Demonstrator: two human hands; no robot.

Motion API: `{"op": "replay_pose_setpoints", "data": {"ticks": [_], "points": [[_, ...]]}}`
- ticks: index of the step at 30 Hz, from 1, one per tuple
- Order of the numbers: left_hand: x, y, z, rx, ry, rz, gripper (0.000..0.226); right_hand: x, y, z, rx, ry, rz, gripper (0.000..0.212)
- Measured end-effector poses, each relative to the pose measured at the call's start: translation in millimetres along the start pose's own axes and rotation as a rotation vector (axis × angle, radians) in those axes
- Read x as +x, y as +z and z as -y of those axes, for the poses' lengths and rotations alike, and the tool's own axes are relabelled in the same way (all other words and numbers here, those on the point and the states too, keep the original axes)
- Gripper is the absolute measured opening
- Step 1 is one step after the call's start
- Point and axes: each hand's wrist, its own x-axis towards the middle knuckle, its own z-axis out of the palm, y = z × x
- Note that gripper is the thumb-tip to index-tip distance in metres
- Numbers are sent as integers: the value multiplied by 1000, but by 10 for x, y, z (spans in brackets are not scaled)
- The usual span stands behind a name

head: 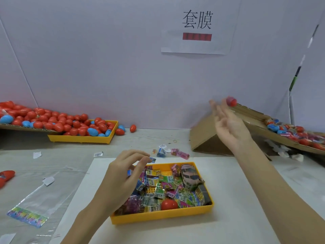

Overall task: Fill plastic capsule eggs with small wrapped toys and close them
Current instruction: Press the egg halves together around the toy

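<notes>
Two hands work: left grip (126, 173) pinches a wrapped toy (152, 160) over the yellow tray (158, 217) (surface's near middle); right grip (228, 124) released, fingers loose, beside a red egg (231, 101)

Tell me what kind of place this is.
Probably a small packing station for toy eggs: a heap of red and blue eggs on the left, a yellow tray of wrapped toys, and a printed sign on the wall.

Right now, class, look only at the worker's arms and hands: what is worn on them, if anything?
Nothing shows on them. The left hand and right hand are bare, with no gloves, rings or watch visible. Both forearms are uncovered down to the frame's edge, so no sleeve appears.
</notes>
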Motion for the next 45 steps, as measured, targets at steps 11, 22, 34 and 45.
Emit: {"op": "replay_pose_setpoints", "data": {"ticks": [11,22,34,45], "points": [[90,62,188,46,-299,11,16,-490,-585,-801,-798,65,220,24],[1712,422,1390,733,-282,496,46,-634,-647,-1038,-1592,-441,485,12],[1761,580,1576,675,-229,214,19,-663,-590,-1084,-1711,-442,617,16],[762,160,284,68,-100,142,23,-673,-609,-1122,-2190,-243,681,38]]}}
